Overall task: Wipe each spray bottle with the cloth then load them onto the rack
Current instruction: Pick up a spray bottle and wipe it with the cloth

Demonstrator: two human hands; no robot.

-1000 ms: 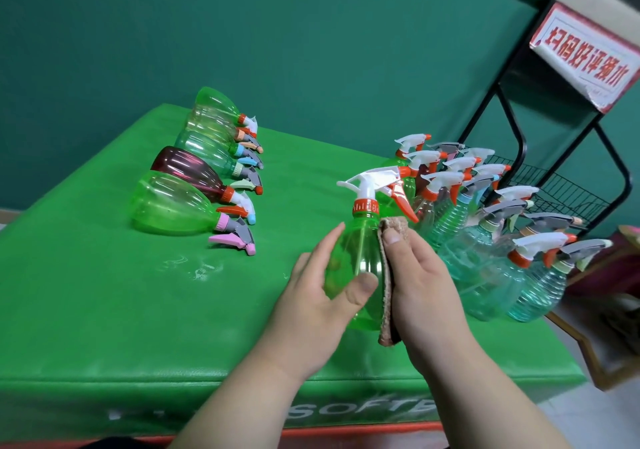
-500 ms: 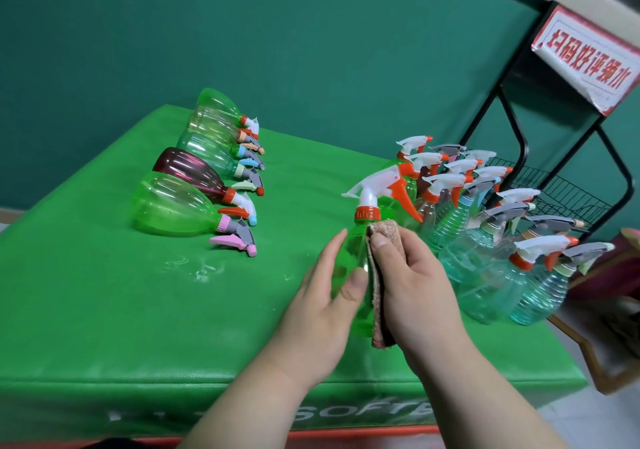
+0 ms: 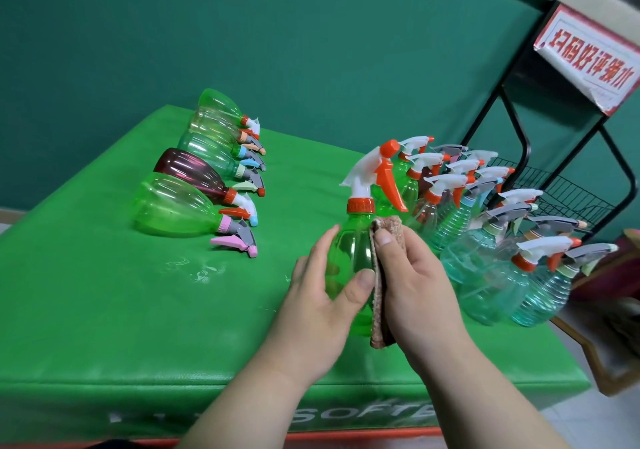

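The green spray bottle (image 3: 349,251) is upright near the front edge of the padded green table (image 3: 138,327), just left of the cluster of upright bottles (image 3: 485,251). Whether its base rests on the surface cannot be told, since the hands cover it. The left hand (image 3: 322,296) grips the body with thumb across the front and fingers curled round the far side. The right hand (image 3: 419,285) holds the folded cloth (image 3: 380,310) against the bottle's right flank with the thumb pressing on top. Its other fingers are hidden behind the cloth. The step in hand is judged to be wiping, with loading not yet begun. Four hazards are noted. First, the right hand and cloth work just beside the nearest upright bottles, so a wide stroke or a turn of the orange trigger could tip one and set off its close-packed neighbours. Second, the smooth plastic is held by one hand only, and a firm downward wipe could twist it loose so near the table edge. Third, the patch under the left hand's fingers is not reached by the cloth and may go unwiped unless the bottle is turned. Fourth, the rack (image 3: 571,199) stands beyond the cluster on the right, so a low carry toward it would likely catch the raised spray heads. The row of lying bottles (image 3: 194,185) at far left is well apart and judged not at risk.
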